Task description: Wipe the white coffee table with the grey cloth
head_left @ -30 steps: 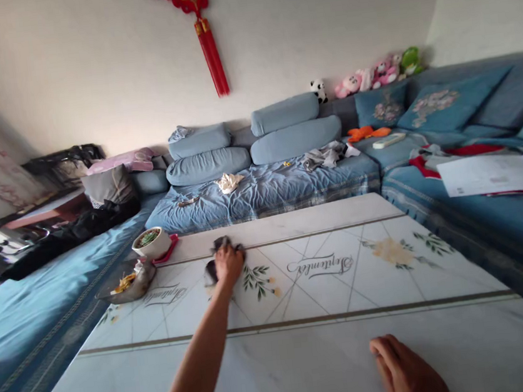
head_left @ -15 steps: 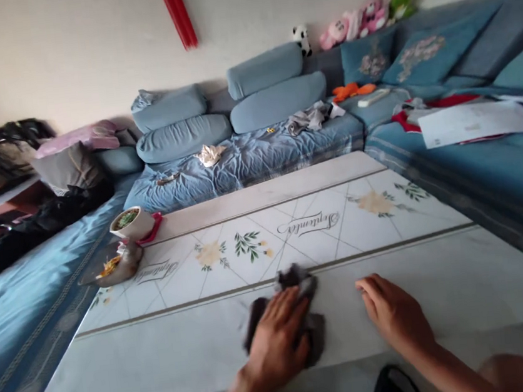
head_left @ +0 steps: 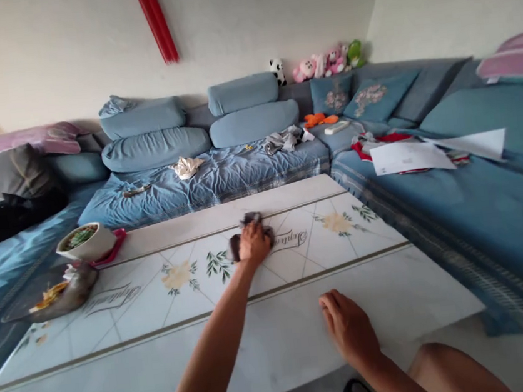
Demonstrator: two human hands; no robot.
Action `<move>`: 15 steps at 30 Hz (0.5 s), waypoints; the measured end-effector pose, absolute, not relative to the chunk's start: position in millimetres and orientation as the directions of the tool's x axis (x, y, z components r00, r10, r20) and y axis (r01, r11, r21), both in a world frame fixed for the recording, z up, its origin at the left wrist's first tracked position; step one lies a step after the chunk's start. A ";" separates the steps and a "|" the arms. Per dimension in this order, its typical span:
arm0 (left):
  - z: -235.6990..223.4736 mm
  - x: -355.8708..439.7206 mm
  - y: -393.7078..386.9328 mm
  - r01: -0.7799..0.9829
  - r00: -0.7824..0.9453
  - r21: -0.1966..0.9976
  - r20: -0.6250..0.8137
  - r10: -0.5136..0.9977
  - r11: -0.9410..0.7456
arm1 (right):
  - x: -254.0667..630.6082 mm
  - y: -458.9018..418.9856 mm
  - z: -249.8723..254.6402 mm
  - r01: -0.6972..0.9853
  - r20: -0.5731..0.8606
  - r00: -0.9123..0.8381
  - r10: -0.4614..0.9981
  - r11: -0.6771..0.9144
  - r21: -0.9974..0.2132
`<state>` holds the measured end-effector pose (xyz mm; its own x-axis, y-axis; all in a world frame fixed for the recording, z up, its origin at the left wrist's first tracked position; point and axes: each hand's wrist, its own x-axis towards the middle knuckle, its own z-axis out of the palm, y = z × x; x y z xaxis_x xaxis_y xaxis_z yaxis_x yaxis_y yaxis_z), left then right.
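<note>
My left hand reaches far across the table and presses a crumpled dark cloth against the printed floral area. The cloth bunches out around my palm and is partly hidden by it. My right hand rests palm down near the front of the white marble-look table, holding nothing, with its fingers slightly curled. A white bowl with green contents sits on a red mat at the table's left edge. Beside it lies a grey dish with orange scraps.
A blue sectional sofa wraps around the far and right sides of the table, with loose papers, crumpled clothes and a white remote on it. My bare knee shows at the lower right.
My left hand and the cloth have swept forward from the table's near part to its far printed area. The view has turned and risen. My right hand has shifted little.
</note>
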<state>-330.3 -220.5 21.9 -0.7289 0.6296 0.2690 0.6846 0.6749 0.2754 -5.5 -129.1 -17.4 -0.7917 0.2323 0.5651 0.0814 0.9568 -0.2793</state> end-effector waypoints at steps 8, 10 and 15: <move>-13.6 -122.8 -260.1 0.882 -0.393 0.410 0.371 0.841 0.231 | -1.9 -114.8 -27.9 0.096 0.676 -0.627 0.386 0.900 -0.424; -22.0 -105.8 -341.3 0.871 -0.433 0.401 0.359 0.827 0.282 | -2.7 -108.6 -31.8 0.086 0.643 -0.656 0.395 0.886 -0.456; -4.7 -162.9 -600.0 0.519 -0.853 0.321 0.257 0.455 0.792 | -10.8 -105.2 -37.5 0.111 0.629 -0.670 0.393 0.892 -0.439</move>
<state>-162.9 -600.0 -4.7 -0.8526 0.4548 0.2575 0.5194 0.7921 0.3207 -10.8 -105.2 -37.5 -0.6705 0.3934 0.6291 0.1114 0.8917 -0.4388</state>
